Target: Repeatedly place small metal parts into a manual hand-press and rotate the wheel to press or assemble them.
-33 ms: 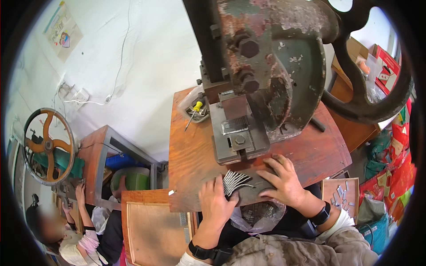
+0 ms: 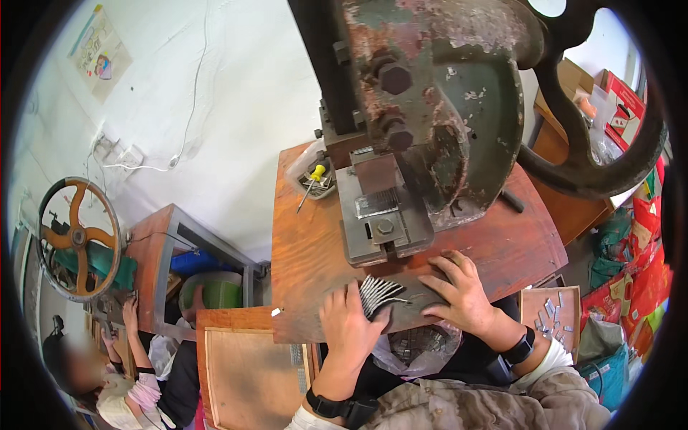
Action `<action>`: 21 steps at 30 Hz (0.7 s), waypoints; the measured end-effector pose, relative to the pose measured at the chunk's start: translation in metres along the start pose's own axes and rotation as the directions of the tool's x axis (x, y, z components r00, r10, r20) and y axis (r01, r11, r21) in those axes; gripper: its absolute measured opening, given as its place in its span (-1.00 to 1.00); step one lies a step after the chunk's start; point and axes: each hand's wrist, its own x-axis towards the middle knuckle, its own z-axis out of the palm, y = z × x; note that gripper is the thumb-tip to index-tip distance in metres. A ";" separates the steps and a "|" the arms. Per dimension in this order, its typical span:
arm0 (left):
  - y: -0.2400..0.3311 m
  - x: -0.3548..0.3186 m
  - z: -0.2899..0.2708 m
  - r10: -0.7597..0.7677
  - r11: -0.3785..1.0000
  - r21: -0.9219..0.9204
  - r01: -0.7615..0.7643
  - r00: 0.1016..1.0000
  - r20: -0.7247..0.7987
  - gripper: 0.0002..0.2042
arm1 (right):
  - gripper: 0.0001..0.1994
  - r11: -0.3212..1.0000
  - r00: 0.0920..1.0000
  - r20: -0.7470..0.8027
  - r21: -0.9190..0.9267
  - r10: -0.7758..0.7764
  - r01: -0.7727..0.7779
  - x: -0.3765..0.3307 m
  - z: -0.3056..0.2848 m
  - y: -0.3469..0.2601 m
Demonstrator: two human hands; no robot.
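Note:
A fanned bundle of thin metal strips (image 2: 381, 294) lies at the near edge of the wooden bench, between the thumb and fingers of my left hand (image 2: 347, 322). The fingers close along the bundle's left side, and part of it is hidden by the hand. My right hand (image 2: 462, 292) rests on the bench to the right of the strips, fingers spread and holding nothing. Just beyond both hands stands the press base (image 2: 390, 236), where a small ridged metal piece (image 2: 378, 202) sits on the plate under the ram.
The heavy press (image 2: 473, 107) fills the upper middle, its handwheel (image 2: 616, 179) at right. A yellow-handled screwdriver (image 2: 317, 173) lies over a plastic tub. Below the bench edge is a bag of metal pieces (image 2: 419, 344); a wooden tray (image 2: 530, 304) is at right. Another person (image 2: 129, 390) works at left.

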 end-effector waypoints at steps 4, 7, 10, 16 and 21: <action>0.012 0.007 0.021 -0.031 0.986 0.167 0.029 0.999 0.013 -0.45 | -0.48 0.988 0.991 -0.124 0.152 0.041 -0.022 -0.006 0.001 0.006; -0.004 -0.003 0.015 -0.201 0.914 -0.374 0.157 0.976 -0.081 -0.62 | -0.53 0.969 0.989 -0.141 0.245 0.053 -0.017 -0.004 -0.002 0.008; -0.006 -0.012 -0.030 -0.346 -0.366 -0.817 0.446 0.750 0.564 -0.53 | -0.63 0.957 0.981 -0.160 0.284 0.108 -0.059 -0.009 -0.003 0.014; -0.016 -0.051 -0.033 -0.208 -0.710 -0.584 0.394 0.674 0.709 -0.45 | -0.67 0.965 0.985 -0.144 0.255 0.094 -0.055 -0.008 -0.001 0.014; -0.033 -0.105 -0.007 -0.139 -0.506 -0.569 0.648 0.590 0.795 -0.53 | -0.71 0.970 0.981 -0.181 0.242 0.066 -0.021 -0.003 0.003 0.012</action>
